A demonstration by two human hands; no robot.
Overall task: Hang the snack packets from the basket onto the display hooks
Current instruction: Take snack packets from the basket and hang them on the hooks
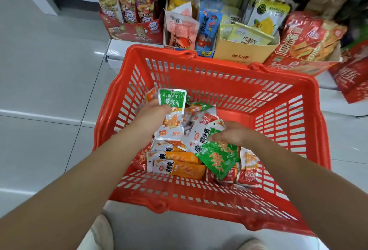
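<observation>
We look down into a red plastic basket (219, 64) with slotted walls. It stands on a floor (49, 82) of large, pale, glossy tiles that reflect the room's light in soft bands. Both bare forearms reach into the basket from its near side.

The left hand (153, 113) is toward the basket's far left corner, fingers curled round a green-topped packet (172, 100). It holds the packet upright above the heap, with the hang hole at the top edge toward the basket's far wall. The right hand (233, 133) lies palm down near the basket's middle, on the upper end of a green packet (217, 156). Its fingers bend over the foil, but we cannot tell whether they pinch it or only rest there.

The other snack packets lie loose on the basket's bottom. Orange packets (179, 166) overlap toward the near left, and red packets (247, 174) sit toward the near right, beside the green one's lower end.

Just beyond the basket's far rim runs a low white shelf base (117, 50) — on it stand open display cartons. A red carton (131, 30) of tall snack sleeves stands beyond the far left corner. A yellow carton (245, 52) of pale yellow packs stands beyond the middle, and red bags (310, 38) lie beyond the far right corner. Below the basket's near rim a pale shoe (99, 229) shows on the tiles — blurred.
</observation>
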